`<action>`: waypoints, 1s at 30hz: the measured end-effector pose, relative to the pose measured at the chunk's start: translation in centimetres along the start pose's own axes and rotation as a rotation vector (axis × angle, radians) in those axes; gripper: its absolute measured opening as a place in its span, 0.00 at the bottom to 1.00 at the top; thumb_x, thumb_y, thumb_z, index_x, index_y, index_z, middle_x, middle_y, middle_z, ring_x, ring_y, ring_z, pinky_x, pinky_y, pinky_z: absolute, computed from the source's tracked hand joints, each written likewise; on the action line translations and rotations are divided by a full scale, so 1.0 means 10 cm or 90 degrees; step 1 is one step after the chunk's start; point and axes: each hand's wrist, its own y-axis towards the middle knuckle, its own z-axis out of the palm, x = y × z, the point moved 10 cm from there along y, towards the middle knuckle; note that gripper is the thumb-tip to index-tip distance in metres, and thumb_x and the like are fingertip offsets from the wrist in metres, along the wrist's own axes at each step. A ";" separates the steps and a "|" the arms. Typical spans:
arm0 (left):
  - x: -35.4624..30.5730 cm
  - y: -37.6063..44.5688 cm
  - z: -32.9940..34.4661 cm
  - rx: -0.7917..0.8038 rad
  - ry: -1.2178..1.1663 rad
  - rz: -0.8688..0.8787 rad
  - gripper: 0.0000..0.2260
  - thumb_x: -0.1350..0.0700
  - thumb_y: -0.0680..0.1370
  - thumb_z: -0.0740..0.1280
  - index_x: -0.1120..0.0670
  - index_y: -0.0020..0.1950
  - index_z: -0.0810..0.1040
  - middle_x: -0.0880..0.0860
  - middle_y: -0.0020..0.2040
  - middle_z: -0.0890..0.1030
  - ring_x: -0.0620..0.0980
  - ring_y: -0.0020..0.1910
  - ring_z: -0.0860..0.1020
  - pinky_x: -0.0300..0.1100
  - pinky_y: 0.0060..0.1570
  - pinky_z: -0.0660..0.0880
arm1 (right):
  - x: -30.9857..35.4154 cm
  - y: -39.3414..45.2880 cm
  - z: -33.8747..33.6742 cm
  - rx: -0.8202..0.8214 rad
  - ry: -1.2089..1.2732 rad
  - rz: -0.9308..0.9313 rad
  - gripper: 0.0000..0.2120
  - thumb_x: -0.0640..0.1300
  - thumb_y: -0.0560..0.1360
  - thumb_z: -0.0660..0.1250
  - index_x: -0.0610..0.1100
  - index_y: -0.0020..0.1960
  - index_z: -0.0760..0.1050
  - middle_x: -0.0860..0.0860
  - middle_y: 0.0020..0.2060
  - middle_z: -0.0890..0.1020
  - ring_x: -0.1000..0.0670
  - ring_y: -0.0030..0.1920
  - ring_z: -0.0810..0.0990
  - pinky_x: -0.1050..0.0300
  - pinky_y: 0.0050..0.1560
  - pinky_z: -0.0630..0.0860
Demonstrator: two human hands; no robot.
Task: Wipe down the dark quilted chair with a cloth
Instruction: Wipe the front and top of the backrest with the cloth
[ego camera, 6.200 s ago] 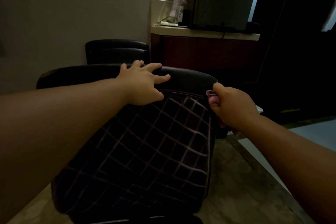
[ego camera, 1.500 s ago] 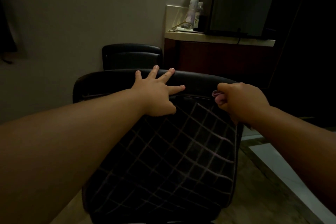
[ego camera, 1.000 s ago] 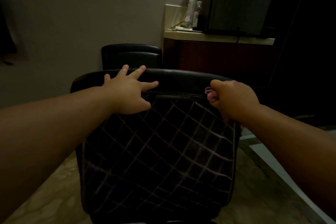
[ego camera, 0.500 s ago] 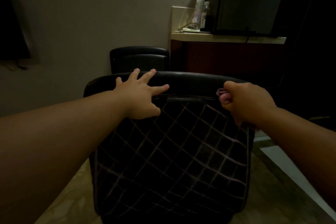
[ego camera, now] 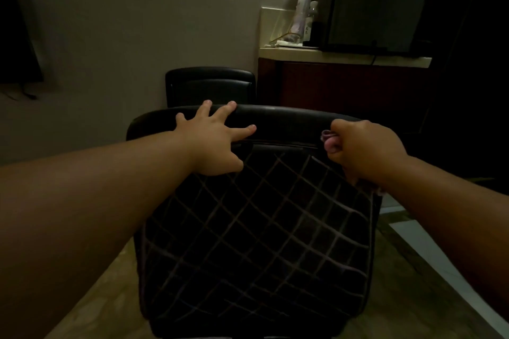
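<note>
Black padded second chair stands behind the dark quilted chair; left hand rests splayed on it, right hand clenches a pinkish cloth; white spray bottle on the pale counter.

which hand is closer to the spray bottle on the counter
Right. The right hand, gripping the cloth, sits below the spray bottle; the left hand rests further left.

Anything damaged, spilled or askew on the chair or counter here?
Nothing stands out. The left hand rests on the quilted chair; the right hand grips the cloth. The spray bottle stands upright.
</note>
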 end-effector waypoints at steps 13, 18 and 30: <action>0.00 -0.04 0.01 -0.018 0.011 0.004 0.37 0.34 0.78 0.63 0.29 0.79 0.43 0.49 0.82 0.32 0.64 0.80 0.35 0.76 0.73 0.47 | 0.18 0.03 0.04 0.001 0.029 0.000 0.08 0.50 0.77 0.66 0.51 0.43 0.68 0.53 0.38 0.77 0.50 0.38 0.77 0.54 0.37 0.72; -0.03 -0.04 0.00 -0.017 0.014 0.001 0.37 0.34 0.78 0.63 0.29 0.80 0.43 0.49 0.82 0.33 0.65 0.80 0.36 0.76 0.73 0.47 | -0.12 -0.03 0.03 0.013 0.015 0.084 0.06 0.51 0.76 0.66 0.52 0.44 0.70 0.51 0.38 0.77 0.50 0.36 0.76 0.52 0.38 0.76; -0.05 -0.05 -0.01 -0.023 0.007 0.002 0.37 0.34 0.78 0.62 0.30 0.80 0.44 0.49 0.83 0.33 0.65 0.80 0.35 0.77 0.73 0.46 | 0.03 0.03 0.01 0.015 0.087 0.085 0.07 0.51 0.78 0.65 0.51 0.43 0.71 0.51 0.37 0.78 0.52 0.35 0.76 0.55 0.34 0.72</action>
